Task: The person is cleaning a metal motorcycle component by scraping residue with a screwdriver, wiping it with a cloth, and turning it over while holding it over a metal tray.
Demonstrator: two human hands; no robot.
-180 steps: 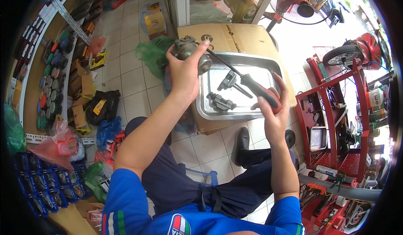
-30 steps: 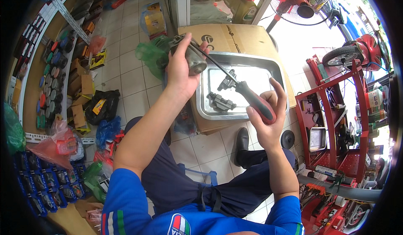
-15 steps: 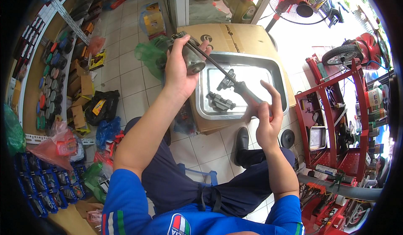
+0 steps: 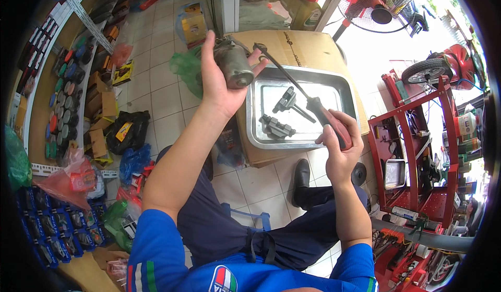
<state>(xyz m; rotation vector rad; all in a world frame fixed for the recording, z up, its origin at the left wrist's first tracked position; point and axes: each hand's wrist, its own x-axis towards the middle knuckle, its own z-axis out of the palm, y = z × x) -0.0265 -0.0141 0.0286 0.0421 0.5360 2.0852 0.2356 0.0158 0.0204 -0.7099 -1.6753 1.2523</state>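
My left hand (image 4: 219, 80) holds a grey cylindrical metal motor part (image 4: 233, 65) up over the left edge of a cardboard box (image 4: 305, 49). In my right hand (image 4: 339, 146) is a screwdriver (image 4: 313, 104) with a red and black handle; its long shaft reaches up and left, its tip touching the part near my left thumb. Below the shaft, a shiny metal tray (image 4: 342, 91) sits on the box and holds two dark metal parts (image 4: 284, 114).
A tiled floor lies below, with a green plastic bag (image 4: 185, 67) and small boxes (image 4: 102, 106) on the left by shelves of goods. A red metal rack (image 4: 417, 151) stands on the right, a red fan (image 4: 378, 2) behind. My knees and a black shoe (image 4: 301, 180) are under the box.
Six seconds ago my right hand held the tool low over the tray. Since then the screwdriver tip came up to the part, my right hand briefly loosened its fingers, then closed round the handle again.
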